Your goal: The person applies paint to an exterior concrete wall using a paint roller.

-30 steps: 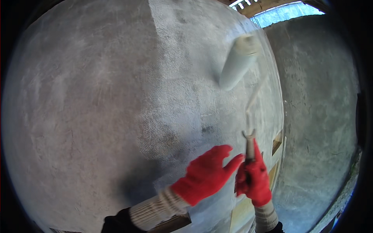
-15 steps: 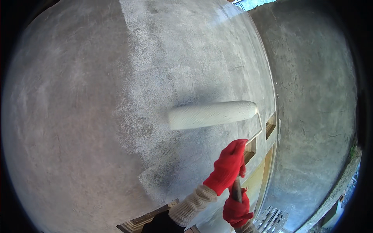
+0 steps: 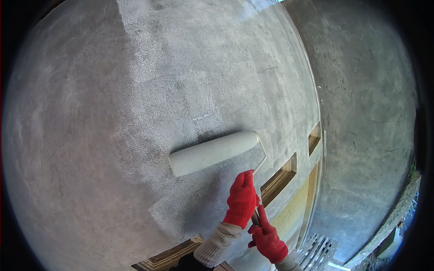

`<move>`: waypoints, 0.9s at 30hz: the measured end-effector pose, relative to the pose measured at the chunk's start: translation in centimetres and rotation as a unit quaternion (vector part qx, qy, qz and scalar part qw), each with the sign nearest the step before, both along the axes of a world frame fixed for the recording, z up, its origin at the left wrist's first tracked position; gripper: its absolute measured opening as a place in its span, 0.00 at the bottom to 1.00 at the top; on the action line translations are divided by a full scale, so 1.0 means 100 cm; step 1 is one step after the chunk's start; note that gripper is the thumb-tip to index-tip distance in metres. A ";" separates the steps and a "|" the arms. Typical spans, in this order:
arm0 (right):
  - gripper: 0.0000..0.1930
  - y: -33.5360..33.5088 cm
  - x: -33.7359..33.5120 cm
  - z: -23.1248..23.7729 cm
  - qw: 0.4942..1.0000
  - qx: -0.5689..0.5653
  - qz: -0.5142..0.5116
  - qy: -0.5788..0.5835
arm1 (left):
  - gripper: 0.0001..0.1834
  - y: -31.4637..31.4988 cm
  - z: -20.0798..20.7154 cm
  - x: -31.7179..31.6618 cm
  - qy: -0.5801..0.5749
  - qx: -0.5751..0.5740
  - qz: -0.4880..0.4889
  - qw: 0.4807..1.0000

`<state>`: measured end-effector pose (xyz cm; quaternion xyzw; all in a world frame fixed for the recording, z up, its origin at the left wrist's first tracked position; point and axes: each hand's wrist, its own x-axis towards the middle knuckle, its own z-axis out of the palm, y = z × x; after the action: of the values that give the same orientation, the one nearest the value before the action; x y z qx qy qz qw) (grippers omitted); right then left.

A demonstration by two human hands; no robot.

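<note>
A long paint roller (image 3: 214,152) with a whitish sleeve lies against the grey wall (image 3: 235,97), its left end tilted lower than its right. From its right end a thin bent wire frame (image 3: 263,156) runs down to the handle (image 3: 256,218). My left hand (image 3: 242,198), in a red knit glove, is closed round the upper handle beside the wire. Lower down, my right hand (image 3: 267,239), gloved in red too, grips the handle's lower part. Much of the handle is hidden by the gloves. Around the roller the wall looks wet and whitish, with a stippled texture.
Wooden-framed recesses (image 3: 279,178) sit in the wall right of my hands, and another wooden frame (image 3: 169,254) is at the lower edge. A second grey wall (image 3: 366,113) meets this one at right. Below stands a slatted surface (image 3: 316,253).
The roller has moved left and down the wall, tilting more, and both hands have moved left with it. My view has shifted slightly. Both hands keep their hold.
</note>
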<state>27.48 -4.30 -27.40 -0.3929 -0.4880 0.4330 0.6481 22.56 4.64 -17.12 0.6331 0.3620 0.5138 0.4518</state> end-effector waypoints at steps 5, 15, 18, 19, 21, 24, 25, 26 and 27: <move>0.28 0.028 0.016 0.072 0.994 0.083 -0.013 -0.065 | 0.20 0.014 0.010 -0.013 -0.011 0.130 0.043 0.990; 0.32 0.036 0.004 -0.033 0.984 0.026 -0.077 -0.162 | 0.19 -0.091 -0.057 -0.079 0.012 0.239 0.049 0.970; 0.32 0.024 -0.002 -0.101 0.992 -0.041 -0.057 -0.107 | 0.15 -0.108 -0.070 -0.078 0.051 0.225 0.051 0.972; 0.32 0.025 0.000 -0.092 0.991 -0.046 -0.057 -0.109 | 0.15 -0.109 -0.071 -0.079 0.052 0.220 0.049 0.973; 0.31 0.035 0.009 -0.041 0.988 -0.023 -0.061 -0.141 | 0.14 -0.112 -0.072 -0.079 0.058 0.258 0.030 0.964; 0.30 0.053 0.011 0.064 0.993 0.035 -0.054 -0.101 | 0.14 -0.115 -0.070 -0.081 0.067 0.251 0.034 0.965; 0.29 0.058 0.013 0.081 0.993 0.064 -0.052 -0.084 | 0.14 -0.116 -0.069 -0.082 0.068 0.258 0.032 0.963; 0.29 0.057 0.011 0.083 0.993 0.062 -0.054 -0.083 | 0.20 -0.108 -0.083 -0.080 -0.008 0.274 -0.027 0.961; 0.29 0.060 0.009 0.082 0.992 0.070 -0.065 -0.087 | 0.20 -0.109 -0.086 -0.082 -0.007 0.273 -0.027 0.962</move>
<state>28.35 1.71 -19.18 -0.4140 -0.5448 0.3187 0.6559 14.36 -6.21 -25.68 0.7380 0.1876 0.5853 0.2785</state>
